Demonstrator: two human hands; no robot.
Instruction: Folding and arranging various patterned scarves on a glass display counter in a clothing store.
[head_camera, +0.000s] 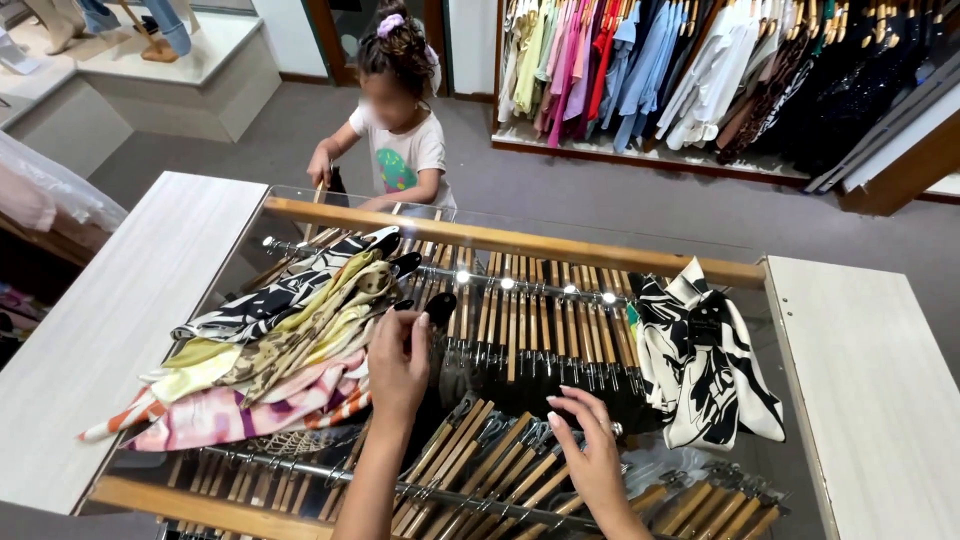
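The left hand (398, 362) pinched a dark hanger (437, 308) beside the scarves (280, 345), the right hand (592, 445) lay spread over hangers nearer the rack's (510, 243) front; sorting seemingly midway, lifting needed clearance.

Counts at my rack

I count two hands of mine: left hand (398, 362) on the hangers, right hand (590, 448) at five o'clock of it. Two metal rails: upper rail (520, 284), lower rail (300, 468). One black-and-white garment (705, 355) at three o'clock. One child (398, 120) at twelve o'clock. The wooden hangers (540, 315) are too many to count.
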